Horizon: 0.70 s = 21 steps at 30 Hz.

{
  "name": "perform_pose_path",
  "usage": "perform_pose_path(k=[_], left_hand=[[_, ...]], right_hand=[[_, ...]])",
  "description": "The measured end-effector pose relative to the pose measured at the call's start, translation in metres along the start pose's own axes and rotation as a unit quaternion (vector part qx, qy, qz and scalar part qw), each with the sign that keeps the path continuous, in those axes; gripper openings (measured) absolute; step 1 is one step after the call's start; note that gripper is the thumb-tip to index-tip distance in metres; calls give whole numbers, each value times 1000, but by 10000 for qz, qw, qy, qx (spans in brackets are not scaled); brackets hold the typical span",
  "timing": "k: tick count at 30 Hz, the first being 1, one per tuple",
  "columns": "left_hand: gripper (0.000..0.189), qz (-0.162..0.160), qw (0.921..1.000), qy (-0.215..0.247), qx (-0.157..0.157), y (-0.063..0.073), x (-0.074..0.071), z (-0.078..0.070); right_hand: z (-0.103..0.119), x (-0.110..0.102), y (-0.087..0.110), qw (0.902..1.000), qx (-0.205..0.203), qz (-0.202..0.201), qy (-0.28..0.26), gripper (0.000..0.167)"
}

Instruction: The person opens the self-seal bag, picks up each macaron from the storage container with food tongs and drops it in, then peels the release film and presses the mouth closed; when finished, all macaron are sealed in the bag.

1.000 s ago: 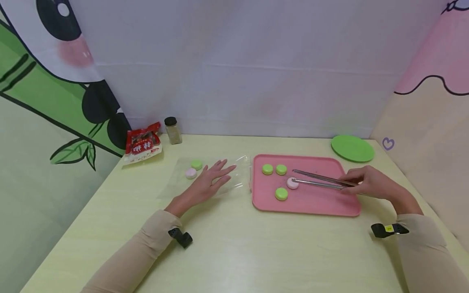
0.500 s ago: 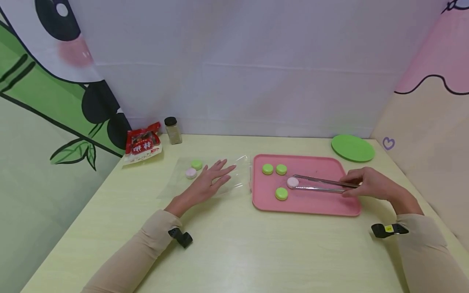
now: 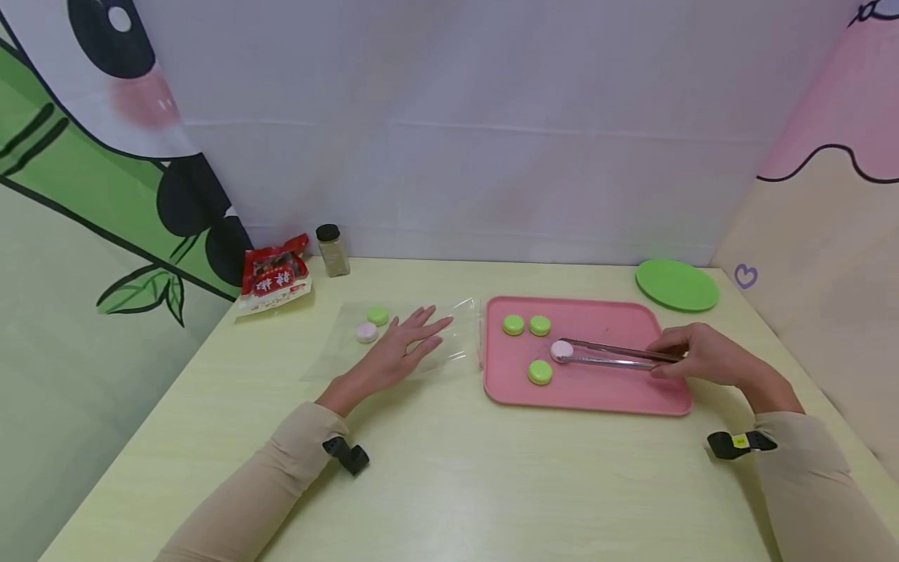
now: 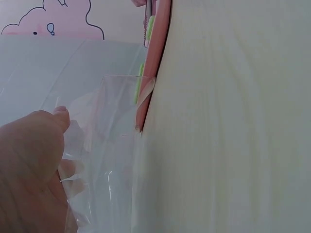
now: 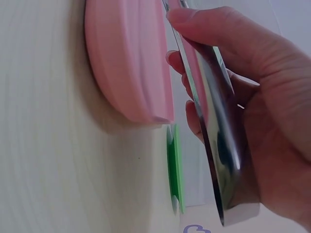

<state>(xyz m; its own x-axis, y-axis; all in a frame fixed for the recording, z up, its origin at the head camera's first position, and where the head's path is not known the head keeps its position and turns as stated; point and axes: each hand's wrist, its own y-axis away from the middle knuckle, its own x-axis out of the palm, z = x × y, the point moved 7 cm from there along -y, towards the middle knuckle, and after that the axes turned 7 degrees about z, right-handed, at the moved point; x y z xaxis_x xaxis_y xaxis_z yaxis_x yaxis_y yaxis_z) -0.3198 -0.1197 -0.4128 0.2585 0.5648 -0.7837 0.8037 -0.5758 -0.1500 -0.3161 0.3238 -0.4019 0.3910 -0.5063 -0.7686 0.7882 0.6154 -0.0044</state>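
My right hand (image 3: 716, 357) grips metal tongs (image 3: 618, 362), their tips on either side of a pale pink macaron (image 3: 561, 350) over the pink tray (image 3: 618, 394). Three green macarons (image 3: 540, 371) sit on the tray. To the tray's left, my left hand (image 3: 395, 353) lies across a clear plastic bag (image 3: 449, 343), fingers straight and spread; the left wrist view shows some fingertips (image 4: 73, 187) through the film. A green macaron (image 3: 377, 315) and a pale pink macaron (image 3: 366, 332) lie at the bag's left part; whether inside or on it, I cannot tell.
A green plate (image 3: 676, 284) lies at the back right, behind the tray. A red snack packet (image 3: 275, 275) and a black-capped jar (image 3: 332, 251) stand at the back left. A cloth backdrop (image 3: 449, 140) hangs along the table's far edge.
The tongs' tips have shifted from above the pale pink macaron to around it and drawn closer together. My right hand has moved slightly left; the left hand stays in place.
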Motion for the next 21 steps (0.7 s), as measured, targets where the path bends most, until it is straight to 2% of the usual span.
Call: perform_pose_path(k=[21], left_hand=[[46, 97, 9999, -1, -128, 0, 0, -3]], right_hand=[[-1, -2, 2, 9999, -67, -9, 76, 26]])
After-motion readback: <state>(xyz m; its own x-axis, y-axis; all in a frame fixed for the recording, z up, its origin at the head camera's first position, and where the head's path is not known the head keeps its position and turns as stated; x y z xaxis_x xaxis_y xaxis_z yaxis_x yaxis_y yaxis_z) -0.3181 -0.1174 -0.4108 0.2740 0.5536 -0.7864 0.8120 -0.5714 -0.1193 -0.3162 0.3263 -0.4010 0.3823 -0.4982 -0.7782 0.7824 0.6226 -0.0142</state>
